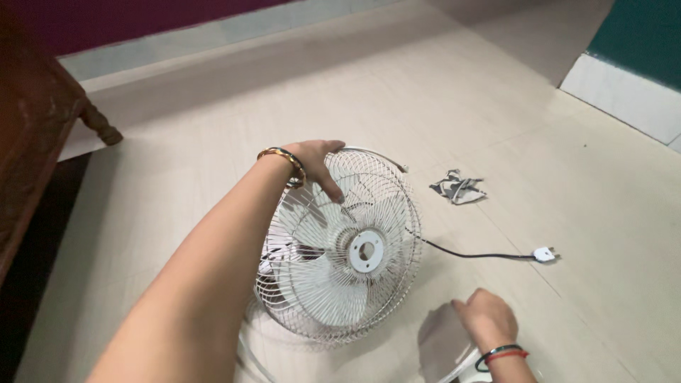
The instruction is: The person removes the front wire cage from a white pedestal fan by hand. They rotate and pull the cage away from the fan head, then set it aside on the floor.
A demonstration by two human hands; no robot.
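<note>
A white fan (342, 248) with a round wire cage and pale blades stands tilted on the tiled floor. My left hand (316, 162), with bangles at the wrist, grips the top rim of the cage, fingers curled over the wires. My right hand (486, 317), wearing a dark and a red band, rests low on the floor at the fan's right, on a round pale piece (441, 347) that looks like the fan's base. I cannot tell whether it grips that piece. A black cord (468, 254) runs from the fan to a white plug (544, 253).
A crumpled grey and white scrap (458, 189) lies on the floor beyond the fan. A dark wooden piece of furniture (35, 120) with a turned leg stands at the left. A white skirting and teal wall (631, 78) close the far right.
</note>
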